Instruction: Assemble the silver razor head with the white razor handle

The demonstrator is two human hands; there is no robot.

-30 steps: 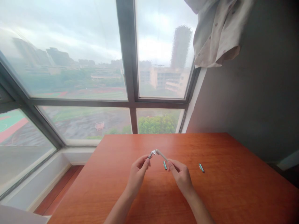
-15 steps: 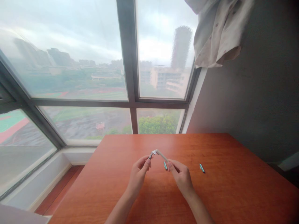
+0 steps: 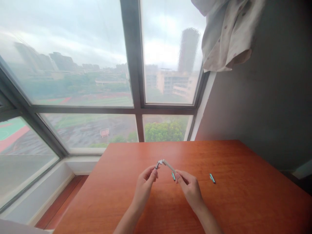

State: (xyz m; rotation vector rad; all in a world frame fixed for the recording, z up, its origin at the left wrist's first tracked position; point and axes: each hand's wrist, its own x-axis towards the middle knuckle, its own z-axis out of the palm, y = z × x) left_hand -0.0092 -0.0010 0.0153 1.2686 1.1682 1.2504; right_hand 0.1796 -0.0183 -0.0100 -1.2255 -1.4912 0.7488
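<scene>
My left hand (image 3: 144,183) is closed on a slim silver-and-dark handle (image 3: 157,165) that looks like a razor's, its tip pointing up and away. A thin pale grey stick (image 3: 169,165) is pinched between the thumb and fingers of my right hand (image 3: 190,185). The far ends of the two pieces meet above the table, with a small whitish silver head (image 3: 160,161) at the meeting point. Just left of my right fingertips, a green-and-black razor cartridge (image 3: 173,175) lies on the table, partly hidden by the hand.
Another green-and-black cartridge (image 3: 212,178) lies farther right on the reddish-brown wooden table (image 3: 243,201). Beyond the table's far edge stand framed windows (image 3: 138,110). A light shirt (image 3: 226,35) hangs at upper right before a grey wall (image 3: 246,113).
Both hands keep their grips, and the handle and stick still meet at their tips. The whole view has shifted slightly; the pieces tilt only a little differently.
</scene>
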